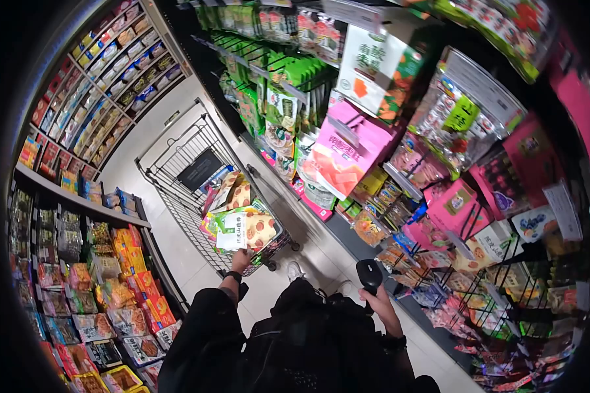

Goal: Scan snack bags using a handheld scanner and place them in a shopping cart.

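My left hand [240, 261] is closed on the near edge of a snack bag [255, 230], white on one side and cream with reddish-brown rounds on the other. The bag is over the near end of a wire shopping cart [177, 202]. Behind it, several colourful snack packs [233, 190] lie in the cart. In my right hand [380, 306] is a black handheld scanner [370, 275], gripped by its handle with the head upward. This hand is beside the hanging-goods rack, apart from the packs there.
On the right, a rack holds hanging packs, among them a pink bag [347, 147] and a white-and-green bag [367, 69]. Shelves of packaged food [118, 288] line the left, with another tall shelf [105, 78] at the far left. Pale floor tiles [321, 255] run between them.
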Demonstrator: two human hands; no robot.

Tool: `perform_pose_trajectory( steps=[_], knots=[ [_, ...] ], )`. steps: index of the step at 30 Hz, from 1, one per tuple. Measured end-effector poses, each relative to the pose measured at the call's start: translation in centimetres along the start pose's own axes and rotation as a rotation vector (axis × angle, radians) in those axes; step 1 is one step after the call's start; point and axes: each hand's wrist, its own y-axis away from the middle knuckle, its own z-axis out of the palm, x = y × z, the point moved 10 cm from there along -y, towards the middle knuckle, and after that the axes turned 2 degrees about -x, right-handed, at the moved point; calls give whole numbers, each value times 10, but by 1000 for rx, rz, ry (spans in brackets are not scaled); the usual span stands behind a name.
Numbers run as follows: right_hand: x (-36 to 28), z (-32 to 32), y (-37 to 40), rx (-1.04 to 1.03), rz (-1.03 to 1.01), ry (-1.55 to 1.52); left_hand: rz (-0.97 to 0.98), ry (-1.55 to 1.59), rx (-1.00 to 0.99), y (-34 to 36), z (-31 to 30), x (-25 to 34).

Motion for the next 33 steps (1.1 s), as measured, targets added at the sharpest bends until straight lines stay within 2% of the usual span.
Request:
perform_pose_trajectory(
  steps=[2,4,7,8,9,11,14,17,19,20,23,24,27,29,31,33],
  knots=[
    [4,26,-16,-33,13,-13,15,-98,-196,16,9,-31],
    [12,49,-43,-141,18,-8,53,-111,-213,22,20,-30],
    [5,86,-62,-61,32,-76,35,-162,-210,32,17,-29],
    [8,108,-72,-159,30,-63,28,-197,-232,38,10,-36],
    [23,105,-88,-53,118,49,32,-216,-252,35,15,-35],
    [51,126,-124,-113,125,100,73,-227,-268,39,11,-39],
    [48,157,-162,11,98,152,91,-187,-258,43,8,-23],
    [55,196,-205,-10,92,240,87,-184,-265,48,0,-17],
    [59,220,-232,66,90,263,88,-198,-309,47,1,-20],
    [59,228,-244,116,120,316,117,-183,-262,46,-2,-20],
    [52,245,-289,338,-182,702,169,-91,-183,52,-24,-20],
    [58,251,-300,343,-158,657,224,-172,-101,55,-33,-23],
    [63,258,-316,431,-63,599,240,-429,-234,62,-8,-54],
    [71,248,-323,577,34,680,276,-334,-116,61,-10,-50],
    [71,251,-323,617,-7,619,266,-229,-7,62,-8,-59],
    [59,264,-315,650,-52,631,264,-173,21,63,-10,-63]
  ],
)
